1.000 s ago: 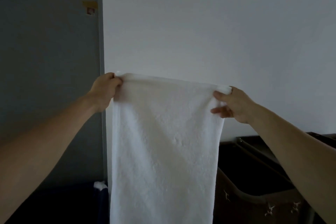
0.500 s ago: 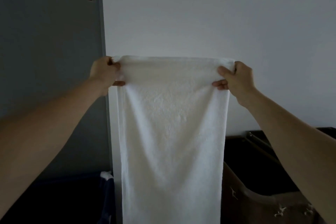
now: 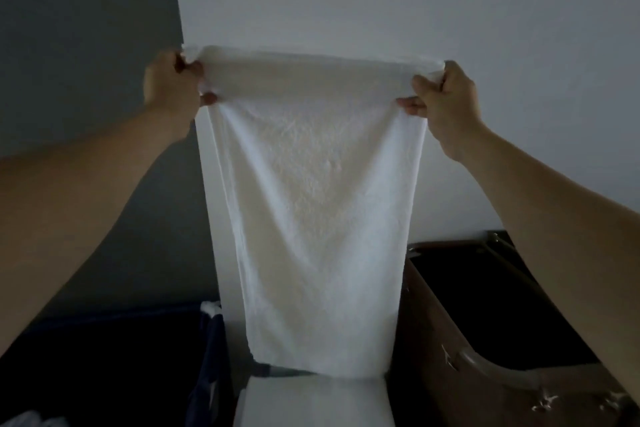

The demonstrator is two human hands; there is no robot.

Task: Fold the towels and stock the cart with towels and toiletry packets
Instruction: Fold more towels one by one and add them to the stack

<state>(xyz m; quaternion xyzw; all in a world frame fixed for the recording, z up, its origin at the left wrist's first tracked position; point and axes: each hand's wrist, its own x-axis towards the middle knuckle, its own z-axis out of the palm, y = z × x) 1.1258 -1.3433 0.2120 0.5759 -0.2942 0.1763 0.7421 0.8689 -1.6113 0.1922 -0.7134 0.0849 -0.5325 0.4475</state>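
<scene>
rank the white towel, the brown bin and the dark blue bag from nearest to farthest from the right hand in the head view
1. white towel: its top right corner is gripped in the right hand.
2. brown bin: lower right, below that hand.
3. dark blue bag: lower left, across the towel.

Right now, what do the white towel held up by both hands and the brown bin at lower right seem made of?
The white towel looks like matte cotton terry: a nubbly surface, hanging in soft folds from the left hand and right hand. The brown bin is probably vinyl or leatherette, smooth with a sheen on its rounded rim; dim light leaves it open.
</scene>
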